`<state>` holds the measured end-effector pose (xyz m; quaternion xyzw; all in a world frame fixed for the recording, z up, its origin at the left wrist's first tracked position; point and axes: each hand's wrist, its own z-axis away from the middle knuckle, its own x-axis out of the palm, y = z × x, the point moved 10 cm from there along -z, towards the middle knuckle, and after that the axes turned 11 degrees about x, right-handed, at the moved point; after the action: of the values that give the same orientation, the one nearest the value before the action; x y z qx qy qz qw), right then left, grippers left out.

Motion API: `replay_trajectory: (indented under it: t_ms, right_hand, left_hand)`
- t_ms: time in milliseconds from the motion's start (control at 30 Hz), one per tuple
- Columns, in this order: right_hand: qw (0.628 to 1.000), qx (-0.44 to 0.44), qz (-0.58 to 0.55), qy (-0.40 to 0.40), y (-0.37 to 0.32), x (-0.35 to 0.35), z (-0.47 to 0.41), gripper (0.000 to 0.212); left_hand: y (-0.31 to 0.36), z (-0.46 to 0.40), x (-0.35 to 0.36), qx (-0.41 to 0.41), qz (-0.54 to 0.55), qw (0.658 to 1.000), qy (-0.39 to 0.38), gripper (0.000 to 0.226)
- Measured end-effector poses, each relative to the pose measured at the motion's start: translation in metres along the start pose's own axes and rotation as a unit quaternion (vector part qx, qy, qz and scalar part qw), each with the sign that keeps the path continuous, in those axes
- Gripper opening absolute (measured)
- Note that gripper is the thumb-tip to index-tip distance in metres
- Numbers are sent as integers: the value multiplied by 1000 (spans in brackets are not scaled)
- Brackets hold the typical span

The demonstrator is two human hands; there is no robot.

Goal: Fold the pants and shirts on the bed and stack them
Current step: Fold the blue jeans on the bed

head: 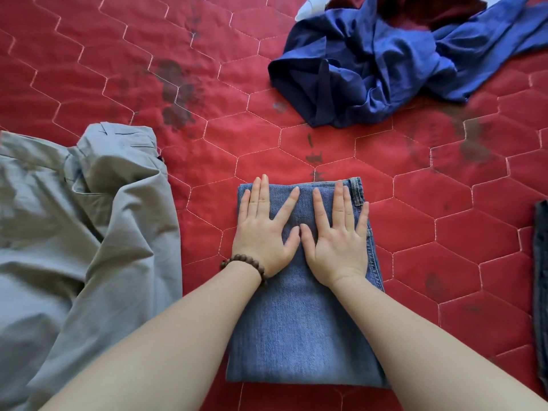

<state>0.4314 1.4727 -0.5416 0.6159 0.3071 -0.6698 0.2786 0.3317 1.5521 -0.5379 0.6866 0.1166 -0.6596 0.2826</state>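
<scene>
Red quilted bedcover [296, 149], stitched in a hexagon pattern and marked with dark smudges, fills the whole view as the working surface. Centre, near me: folded blue jeans [299, 330], a compact rectangle lying flat on the cover, waistband and belt loop showing at the far right corner. My left hand [264, 229] lies palm down on the far left part of the jeans, fingers straight and spread, gripping nothing; a brown beaded bracelet [241, 262] circles that wrist. My right hand [338, 235] lies palm down just beside it on the far right part of the jeans, fingers likewise straight and spread, holding nothing. The two thumbs nearly meet over the middle of the denim. Left: grey trousers [80, 232], unfolded and creased, spread across the cover, near the jeans but apart from them. Far right: a crumpled blue shirt [379, 66], unfolded, well apart from the jeans, with a dark red garment [421, 10] and a scrap of white cloth [311, 4] lying against it at the top edge. Right edge: a strip of dark denim [541, 292], mostly out of view.
</scene>
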Motion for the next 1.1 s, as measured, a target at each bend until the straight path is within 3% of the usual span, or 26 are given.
replay_trajectory:
  t_ms: [200, 300, 400, 467, 600, 867, 1100]
  right_hand:
    - [993, -10, -14, -118, 5, 11, -8, 68]
    - [984, -18, -57, -165, 5, -1, -7, 61]
    - [995, -7, -88, -51, 6, -38, 21, 54]
    - [996, -26, -89, -4, -2, -45, 64, 53]
    - [997, -44, -40, -54, -13, -7, 116, 59]
    - [997, -38, -21, -69, -9, -1, 116, 63]
    - [997, -30, -21, -66, 35, 5, 176, 68]
  left_hand:
    - [-8, -7, 1, 5, 96, 993, -63, 70]
    - [-1, -3, -17, -33, 117, 992, -45, 64]
    - [29, 36, -39, -47, 54, 997, 26, 58]
    - [53, 72, -31, -16, 14, 999, 27, 55]
    - [57, 112, 6, -30, -24, 998, -51, 58]
    - [53, 114, 10, -33, -23, 998, -52, 60]
    - [43, 163, 22, -57, 6, 997, -60, 70]
